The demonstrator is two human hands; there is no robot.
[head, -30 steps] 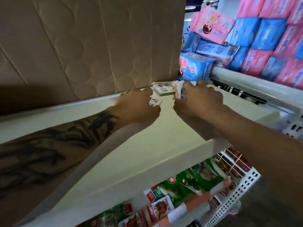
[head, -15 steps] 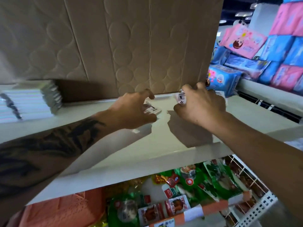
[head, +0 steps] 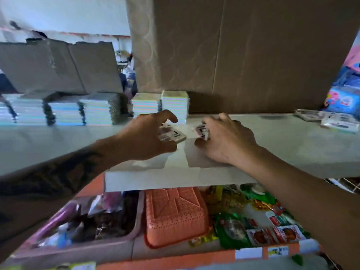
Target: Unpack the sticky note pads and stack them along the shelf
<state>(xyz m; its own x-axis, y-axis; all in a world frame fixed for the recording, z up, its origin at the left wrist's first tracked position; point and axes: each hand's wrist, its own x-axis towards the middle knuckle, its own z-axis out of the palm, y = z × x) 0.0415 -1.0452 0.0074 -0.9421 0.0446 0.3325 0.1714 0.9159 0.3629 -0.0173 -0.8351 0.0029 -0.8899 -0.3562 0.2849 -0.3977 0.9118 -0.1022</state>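
On the white shelf [head: 292,149], my left hand [head: 144,139] holds a flat sticky note pad [head: 172,135] between thumb and curled fingers, just above the shelf surface. My right hand [head: 228,141] grips a second small pad [head: 202,131], turned on its edge. Both hands sit a little in front of a row of pastel-striped pad stacks [head: 175,106] that runs leftward along the back of the shelf [head: 64,112]. Several loose wrapped pads [head: 329,119] lie at the shelf's far right.
A tall cardboard box [head: 243,55] stands behind the hands, and a torn, lower cardboard box [head: 58,65] sits behind the left stacks. Below the shelf are an orange basket [head: 175,215], a pink bin [head: 124,238] of goods and green snack packets [head: 263,227].
Both hands have carried their pads leftward along the shelf, away from the loose pads on the right. The row of stacked pads has come into view beside them.
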